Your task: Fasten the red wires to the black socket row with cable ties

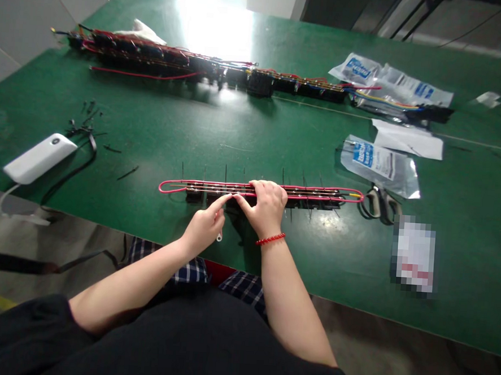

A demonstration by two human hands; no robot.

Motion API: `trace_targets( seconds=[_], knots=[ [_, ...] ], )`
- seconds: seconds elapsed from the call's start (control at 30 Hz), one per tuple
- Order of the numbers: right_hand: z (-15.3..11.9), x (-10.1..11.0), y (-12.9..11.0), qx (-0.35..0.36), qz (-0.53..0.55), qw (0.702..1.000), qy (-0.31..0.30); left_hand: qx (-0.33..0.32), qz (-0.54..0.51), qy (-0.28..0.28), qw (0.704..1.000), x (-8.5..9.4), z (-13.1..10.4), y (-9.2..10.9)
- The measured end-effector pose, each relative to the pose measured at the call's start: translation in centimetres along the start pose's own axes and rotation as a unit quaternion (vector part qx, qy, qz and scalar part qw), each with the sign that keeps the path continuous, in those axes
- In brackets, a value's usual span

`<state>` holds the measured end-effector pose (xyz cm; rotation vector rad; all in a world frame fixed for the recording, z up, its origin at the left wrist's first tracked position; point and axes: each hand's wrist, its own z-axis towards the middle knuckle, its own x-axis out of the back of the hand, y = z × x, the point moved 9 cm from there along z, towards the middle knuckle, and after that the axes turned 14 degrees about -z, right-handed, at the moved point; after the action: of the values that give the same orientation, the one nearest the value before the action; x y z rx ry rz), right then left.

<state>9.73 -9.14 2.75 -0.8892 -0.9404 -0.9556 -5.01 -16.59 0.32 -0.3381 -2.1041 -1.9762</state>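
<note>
A long black strip of parts (318, 198) lies across the table in front of me, with a loop of red wire (169, 186) running along it. Thin black cable ties (226, 173) stick out on both sides. My right hand (267, 206) grips the strip near its middle, fingers over the far edge and thumb on the near side. The index finger of my left hand (205, 225) touches the near edge beside that thumb. Its other fingers are curled round a thin object with a pale round end (219, 237), mostly hidden in the palm.
Scissors (383, 204) lie at the strip's right end, near a clear plastic bag (379, 166) and a blurred-out item (414, 254). Longer wired black assemblies (156, 57) stretch along the back. At left are a white device (40, 157) with a cable and loose black tie scraps (84, 123).
</note>
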Motion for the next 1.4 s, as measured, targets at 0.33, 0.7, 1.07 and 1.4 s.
trace_targets(
  seconds=[0.33, 0.7, 1.07, 1.4],
  knots=[
    [-0.3, 0.3, 0.0, 0.017, -0.001, 1.0, -0.004, 0.025, -0.029, -0.057, 0.998, 1.6, 2.2, 0.3],
    [-0.3, 0.4, 0.1, 0.012, 0.008, 1.0, 0.002, 0.014, 0.005, -0.113, 0.994, 2.5, 0.8, 0.0],
    [-0.5, 0.2, 0.3, 0.022, 0.012, 1.0, -0.004, -0.095, 0.163, -0.239, 0.952, 2.7, 2.4, 1.8],
    [-0.4, 0.0, 0.3, 0.02, 0.004, 1.0, -0.004, -0.067, 0.342, -0.198, 0.916, 3.4, 1.3, 2.2]
  ],
)
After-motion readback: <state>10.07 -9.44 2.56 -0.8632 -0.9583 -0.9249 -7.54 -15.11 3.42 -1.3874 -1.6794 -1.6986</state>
